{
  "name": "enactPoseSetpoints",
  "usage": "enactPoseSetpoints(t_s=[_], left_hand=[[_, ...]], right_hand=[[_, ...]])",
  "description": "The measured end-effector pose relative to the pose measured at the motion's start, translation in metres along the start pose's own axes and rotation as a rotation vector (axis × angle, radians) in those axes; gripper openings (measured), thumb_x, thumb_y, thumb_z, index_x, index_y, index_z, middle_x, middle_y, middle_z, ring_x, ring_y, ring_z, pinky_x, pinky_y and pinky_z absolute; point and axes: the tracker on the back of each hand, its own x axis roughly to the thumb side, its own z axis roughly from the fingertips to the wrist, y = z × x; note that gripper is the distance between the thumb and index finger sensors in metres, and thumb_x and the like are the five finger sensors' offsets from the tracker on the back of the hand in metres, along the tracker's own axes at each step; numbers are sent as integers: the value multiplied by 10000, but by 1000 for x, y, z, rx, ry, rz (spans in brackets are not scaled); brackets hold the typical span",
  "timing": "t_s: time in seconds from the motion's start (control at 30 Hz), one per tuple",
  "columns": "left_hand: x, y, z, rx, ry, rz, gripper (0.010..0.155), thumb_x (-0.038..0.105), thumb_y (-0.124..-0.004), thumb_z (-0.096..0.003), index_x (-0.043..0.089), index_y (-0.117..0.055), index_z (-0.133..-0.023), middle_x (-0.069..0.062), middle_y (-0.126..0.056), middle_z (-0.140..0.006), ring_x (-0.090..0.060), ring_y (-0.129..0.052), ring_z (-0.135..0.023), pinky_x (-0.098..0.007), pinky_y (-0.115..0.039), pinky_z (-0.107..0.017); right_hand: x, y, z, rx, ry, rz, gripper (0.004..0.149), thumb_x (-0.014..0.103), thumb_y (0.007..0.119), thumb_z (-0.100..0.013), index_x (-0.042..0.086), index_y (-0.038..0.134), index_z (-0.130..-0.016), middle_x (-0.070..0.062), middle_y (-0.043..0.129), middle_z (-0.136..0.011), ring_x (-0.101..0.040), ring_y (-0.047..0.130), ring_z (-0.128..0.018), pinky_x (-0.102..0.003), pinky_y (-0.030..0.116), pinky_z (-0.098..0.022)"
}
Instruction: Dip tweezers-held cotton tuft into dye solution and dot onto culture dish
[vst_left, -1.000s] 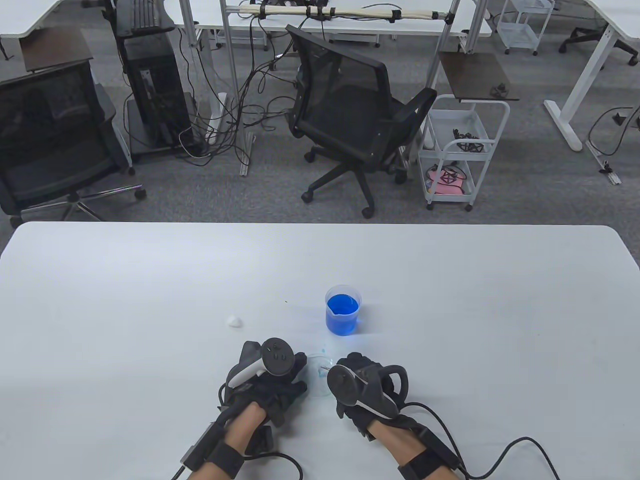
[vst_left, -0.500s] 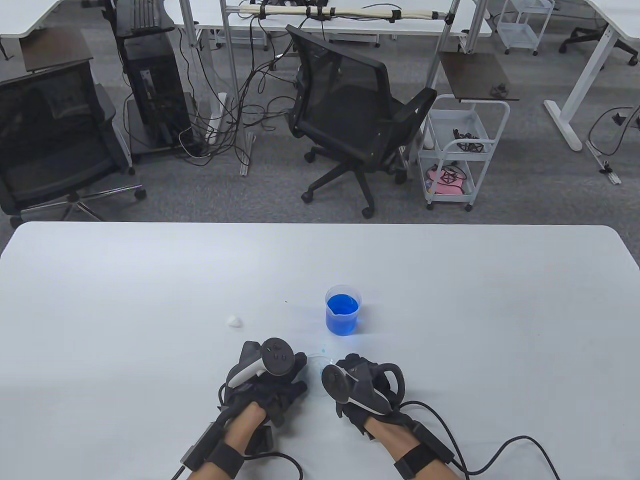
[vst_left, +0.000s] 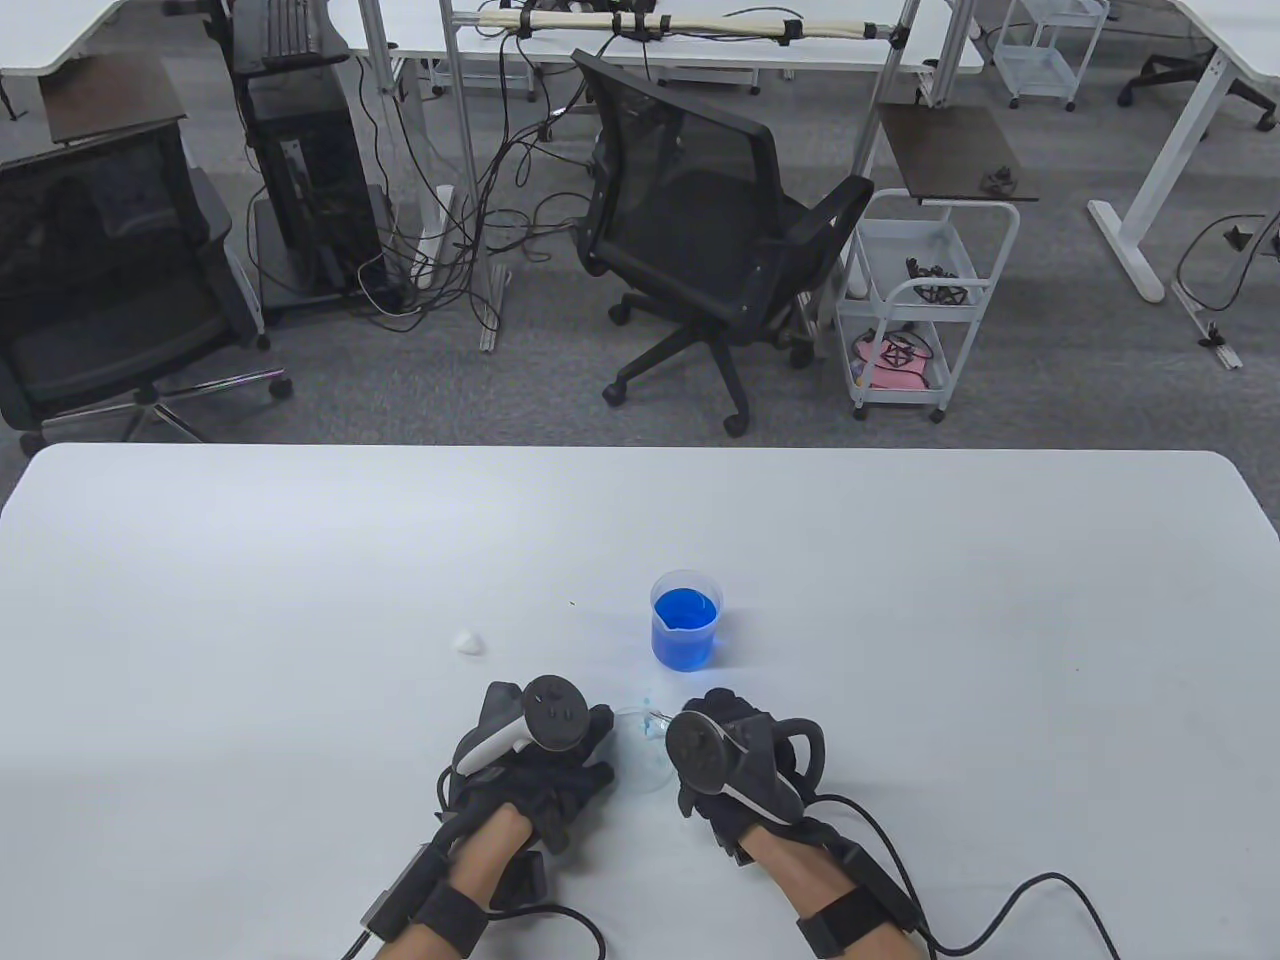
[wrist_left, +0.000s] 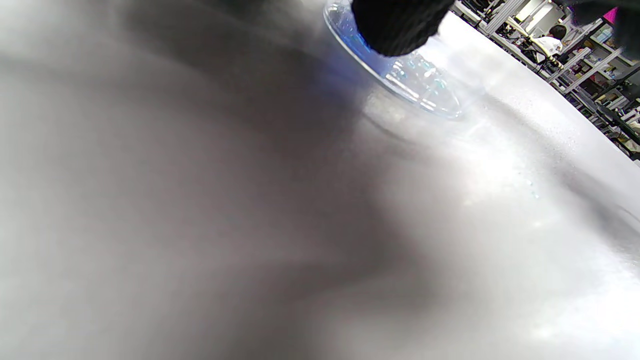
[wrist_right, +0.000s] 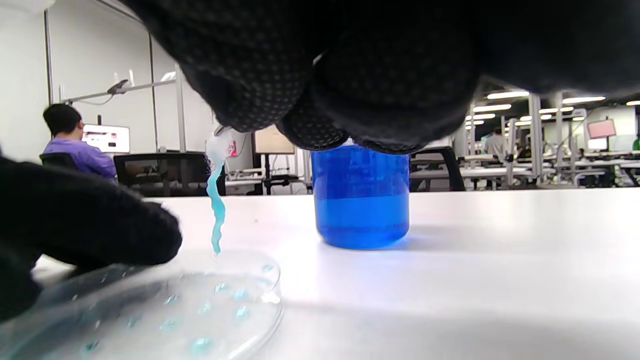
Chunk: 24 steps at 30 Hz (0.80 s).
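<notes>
Over the culture dish (wrist_right: 150, 305) near the front of the worktop (vst_left: 900, 600), we hold a dyed cotton tuft (wrist_right: 216, 210) hanging from our right hand (vst_left: 735, 765), its blue tip just above the dish's far rim. The tweezers barely show, only a glint under the glove, so we cannot tell how the grip closes on them. Our left hand (vst_left: 540, 760) rests at the dish's left edge, a fingertip (wrist_left: 395, 25) touching the rim, steadying it; whether it actually grips the dish is unclear. Pale blue dots already speckle the dish floor. The beaker of blue dye (vst_left: 686, 620) stands just beyond. For a clean dot, we judge, lower straight down onto a bare patch, touch lightly and lift vertically: the limp strand could smear. A spare white tuft (vst_left: 468, 642) lies off to the left.
</notes>
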Motion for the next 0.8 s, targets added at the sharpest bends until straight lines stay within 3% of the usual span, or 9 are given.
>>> enactPoseSetpoints(t_s=[0.4,0.6,0.8], left_hand=[[0,0,0,0,2,-4,674,389,-651,-637,257,-239,-1154,-264,-98,-1204,-547,-92,-1035,-771,-168,-657],[0,0,0,-1,1,-3,674,390,-651,-637,256,-239,-1154,-265,-95,-1204,-546,-92,-1036,-772,-169,-656],[0,0,0,-2,2,-3,674,389,-650,-637,256,-239,-1154,-265,-95,-1205,-546,-91,-1036,-772,-168,-656]], right_hand=[[3,39,-1,120,-32,114,404,297,905,-282,32,1025,-561,-225,1016,-586,-156,999,-244,-334,919,-123],[2,33,-2,98,-23,99,406,299,904,-281,32,1025,-562,-224,1016,-585,-154,1000,-241,-333,920,-120],[-5,6,0,23,7,34,407,297,905,-279,31,1023,-564,-227,1013,-587,-156,1000,-237,-334,919,-118]])
